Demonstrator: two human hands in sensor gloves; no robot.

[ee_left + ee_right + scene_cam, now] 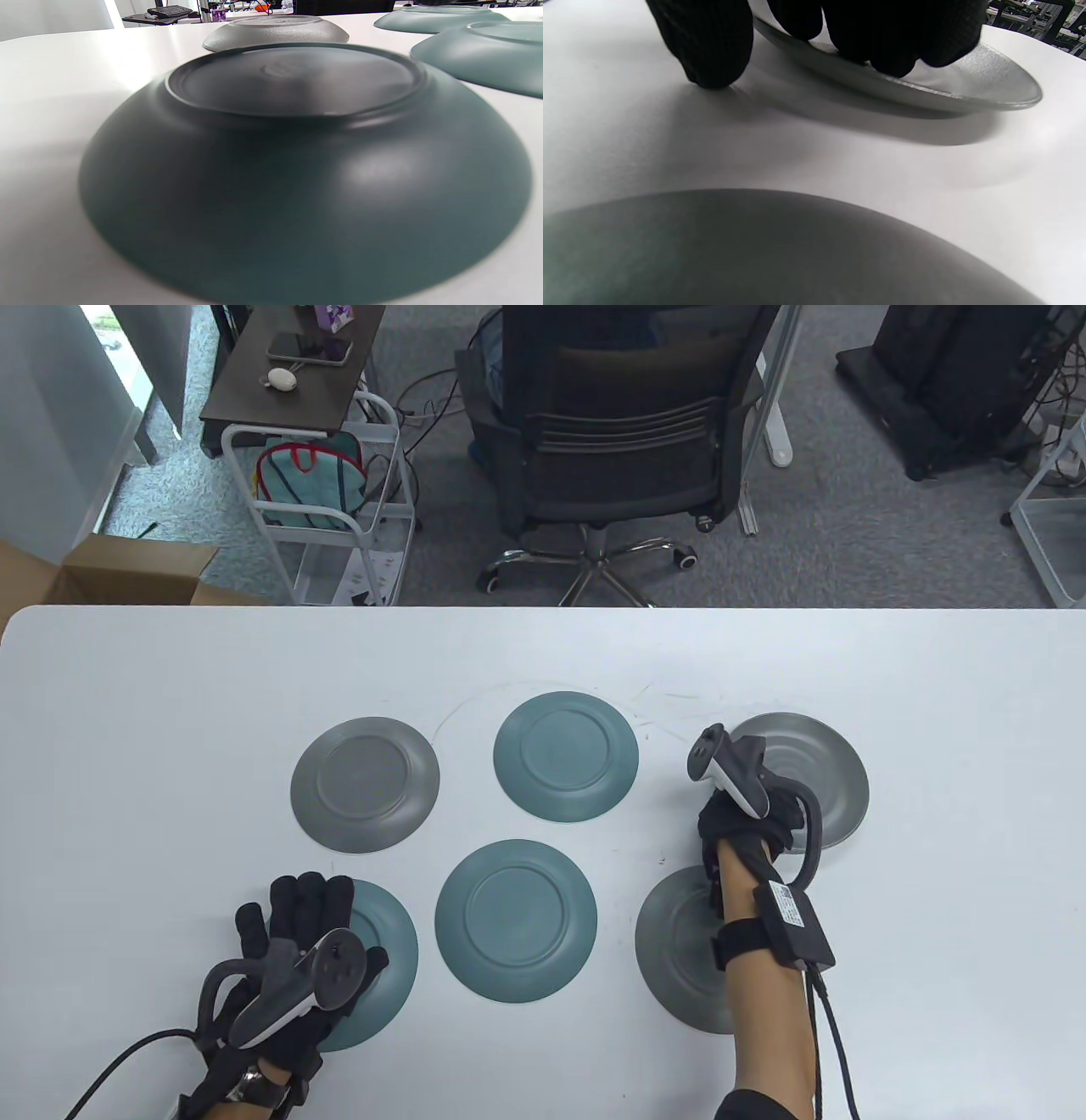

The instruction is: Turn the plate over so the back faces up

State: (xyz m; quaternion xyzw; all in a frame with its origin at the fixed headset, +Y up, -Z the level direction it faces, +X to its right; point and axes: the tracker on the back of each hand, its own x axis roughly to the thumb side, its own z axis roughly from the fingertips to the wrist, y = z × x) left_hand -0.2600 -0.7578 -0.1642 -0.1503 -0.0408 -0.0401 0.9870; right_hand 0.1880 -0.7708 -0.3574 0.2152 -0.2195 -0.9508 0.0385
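- While the white desk (170, 729) carried six plates in two rows, five of them already lay back up, each showing its foot ring: a grey one (366, 785) and a teal one (566, 756) in the far row, and a teal one (373, 959), a second teal one (515, 920) and a grey one (679, 950) in the near row.
- Toward the desk's right edge, in the far row, sat the plate to flip (827, 780), a grey one that appeared to be face up, its near-left rim raised slightly off the desk.
- At that near-left rim worked the right hand (751, 814), plainly the nearer hand, grasping the rim: the right wrist view showed its fingers (882, 38) draped over the rim from above and the thumb (708, 46) just beside it on the desk, so the plate's body stretched away from the grip toward the far right.
- Over the near-left teal plate rested the left hand (293, 954), released and flat, fingers spread, holding nothing.
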